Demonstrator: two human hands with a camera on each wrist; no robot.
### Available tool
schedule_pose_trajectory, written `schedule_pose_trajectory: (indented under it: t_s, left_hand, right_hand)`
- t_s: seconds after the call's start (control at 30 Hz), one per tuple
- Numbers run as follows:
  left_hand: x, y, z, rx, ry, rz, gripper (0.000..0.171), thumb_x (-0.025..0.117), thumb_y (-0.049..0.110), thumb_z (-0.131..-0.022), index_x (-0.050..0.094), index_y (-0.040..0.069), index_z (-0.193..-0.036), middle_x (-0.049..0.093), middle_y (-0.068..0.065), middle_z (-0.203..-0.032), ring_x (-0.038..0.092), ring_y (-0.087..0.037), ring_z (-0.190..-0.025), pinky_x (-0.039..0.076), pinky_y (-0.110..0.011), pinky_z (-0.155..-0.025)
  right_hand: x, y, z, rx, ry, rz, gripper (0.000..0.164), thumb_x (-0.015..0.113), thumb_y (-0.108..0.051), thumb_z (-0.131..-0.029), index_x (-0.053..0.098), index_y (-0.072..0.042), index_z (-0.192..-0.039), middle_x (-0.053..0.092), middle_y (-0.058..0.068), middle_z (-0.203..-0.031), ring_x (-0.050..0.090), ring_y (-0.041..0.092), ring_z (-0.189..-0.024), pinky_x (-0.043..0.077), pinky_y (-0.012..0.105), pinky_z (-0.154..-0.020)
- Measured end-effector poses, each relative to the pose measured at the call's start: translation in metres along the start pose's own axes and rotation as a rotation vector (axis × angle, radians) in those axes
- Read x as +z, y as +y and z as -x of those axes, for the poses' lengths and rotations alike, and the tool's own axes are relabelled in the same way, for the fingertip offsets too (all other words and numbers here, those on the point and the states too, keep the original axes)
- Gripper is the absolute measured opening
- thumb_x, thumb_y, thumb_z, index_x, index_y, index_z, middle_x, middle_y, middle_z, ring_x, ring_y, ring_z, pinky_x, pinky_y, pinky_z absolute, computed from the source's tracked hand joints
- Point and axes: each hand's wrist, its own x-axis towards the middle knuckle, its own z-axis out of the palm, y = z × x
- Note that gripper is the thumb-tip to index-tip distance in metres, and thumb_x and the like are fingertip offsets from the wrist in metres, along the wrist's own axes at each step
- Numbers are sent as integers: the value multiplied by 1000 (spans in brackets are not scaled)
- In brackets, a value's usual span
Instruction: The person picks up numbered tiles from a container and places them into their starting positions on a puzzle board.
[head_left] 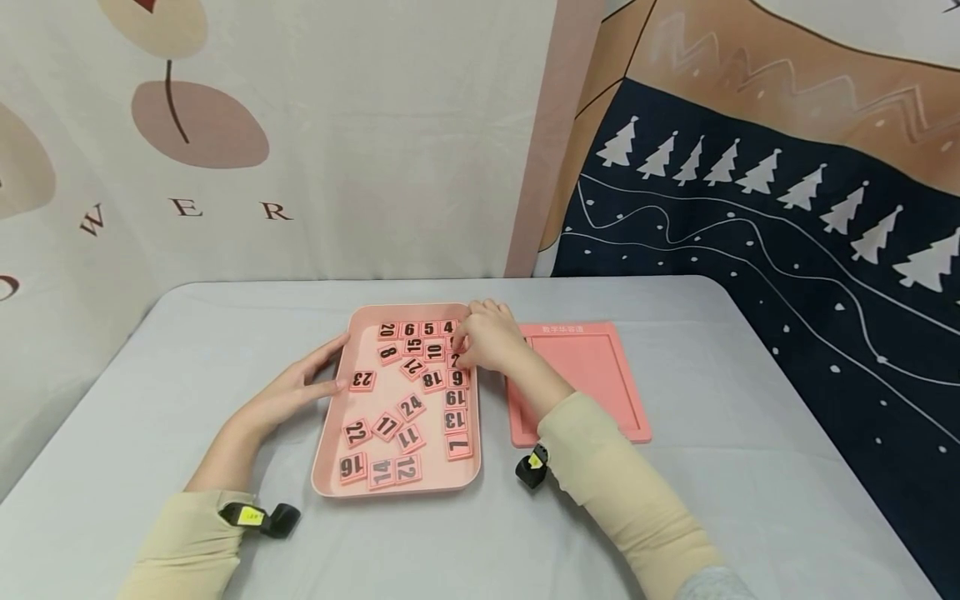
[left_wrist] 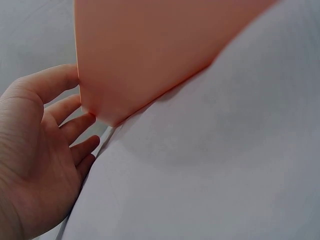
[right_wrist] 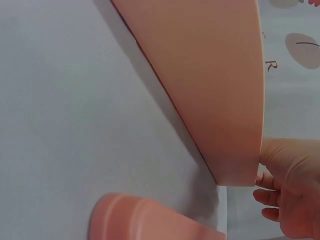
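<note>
A pink tray [head_left: 433, 467] with several number tiles lies on the table; its outer wall fills much of both wrist views. My left hand [head_left: 288, 392] touches the tray's left rim, fingers spread and fairly straight. In the left wrist view, the fingertips of my left hand [left_wrist: 45, 135] meet the outer wall. Over the tray's upper right corner is my right hand [head_left: 491, 337], fingers bent down at the column of tiles, partly covering tiles below the 4 tile [head_left: 448, 327]. Whether it pinches one is hidden. The tray wall [right_wrist: 215, 90] conceals its fingertips in the right wrist view.
Right of the tray lies a flat pink frame board [head_left: 577, 375], partly under my right forearm. A light cloth covers the table [head_left: 750, 467]. Behind stand a pale printed curtain [head_left: 390, 167] and a dark cloth with white trees [head_left: 675, 225].
</note>
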Motion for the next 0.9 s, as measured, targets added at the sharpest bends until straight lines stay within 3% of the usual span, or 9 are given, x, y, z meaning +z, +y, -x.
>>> schedule_pose_trajectory:
  t_s: [0.53,0.9]
  left_hand:
    - [1,1,2,-11,4,-5,75,63,19,-92,21,13,-154,16,-15,-157,10,-37,-143,7,-60,-111]
    - [1,2,1,-13,5,-3,76,64,19,-92,21,14,-154,16,-13,-158,10,-36,-143,7,-60,-111]
  right_hand:
    - [1,-4,-4,20,-48,19,23,85,-42,-66,74,-29,-81,53,-4,-102,43,17,-96,34,35,-89]
    - [0,-3,-3,30,-62,3,24,88,-33,-62,72,-28,-79,50,-4,-100,41,17,-95,34,35,-88]
